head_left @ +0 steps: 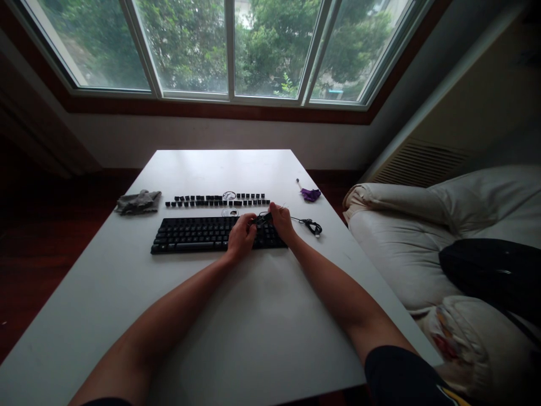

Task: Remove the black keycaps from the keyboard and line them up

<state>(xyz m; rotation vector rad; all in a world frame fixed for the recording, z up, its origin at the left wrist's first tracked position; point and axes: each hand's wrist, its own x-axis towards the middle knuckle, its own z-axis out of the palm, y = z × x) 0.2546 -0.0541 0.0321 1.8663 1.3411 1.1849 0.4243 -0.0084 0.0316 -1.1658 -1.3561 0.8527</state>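
A black keyboard (192,233) lies on the white table, its right part covered by my hands. My left hand (242,234) is over the keyboard's right half, its thumb and fingers closed on a black cable (264,216). Just right of it, my right hand (281,221) is closed in a pinch on the same dark cable. Small loops show between the hands, though the fingertips hide exactly how it is held. Beyond my right hand the cable runs to a coiled bundle (311,226) with a light plug end.
Behind the keyboard stand two rows of loose black keycaps (203,201), with small clear ring-like pieces (229,195) near them. A grey cloth (138,202) lies left on the table (203,332). A purple item (310,195) with a white stick lies right. A sofa (389,248) borders the right side.
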